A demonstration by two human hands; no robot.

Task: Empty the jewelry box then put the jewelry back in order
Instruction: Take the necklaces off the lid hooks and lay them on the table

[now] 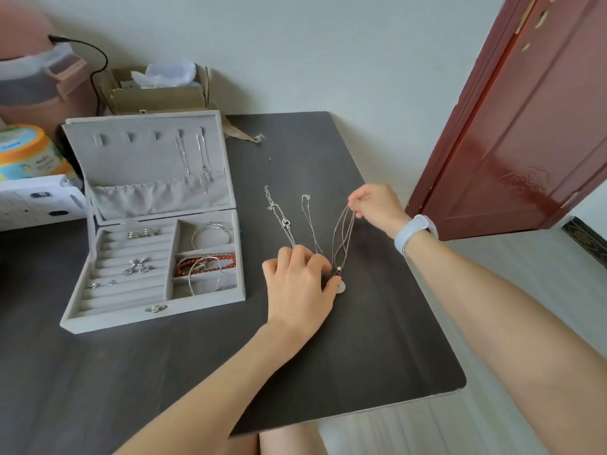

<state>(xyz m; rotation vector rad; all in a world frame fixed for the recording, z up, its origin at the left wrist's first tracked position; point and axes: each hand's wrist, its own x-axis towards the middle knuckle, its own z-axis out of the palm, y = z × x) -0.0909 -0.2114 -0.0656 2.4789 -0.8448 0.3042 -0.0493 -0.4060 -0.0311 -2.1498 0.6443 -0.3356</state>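
The grey jewelry box (pixel 154 315) stands open on the left of the dark table (pixel 361 356). Rings sit in its ring rolls (pixel 131 267). Silver bangles (pixel 212 236) and a red bracelet (pixel 207 262) lie in its right compartments. Two necklaces hang in the lid (pixel 193 159). Two silver chains (pixel 279 215) (pixel 310 221) lie on the table right of the box. My right hand (pixel 377 205) pinches the top of a brown cord necklace (pixel 343 238). My left hand (pixel 300 284) holds its lower end by the white pendant (pixel 341 287).
A cardboard box (pixel 157 93), a pink container (pixel 36 77), a yellow tub (pixel 26 152) and a white box (pixel 36 201) crowd the back left. A red-brown door (pixel 525 126) stands open at the right. The table's edge runs close by my right arm.
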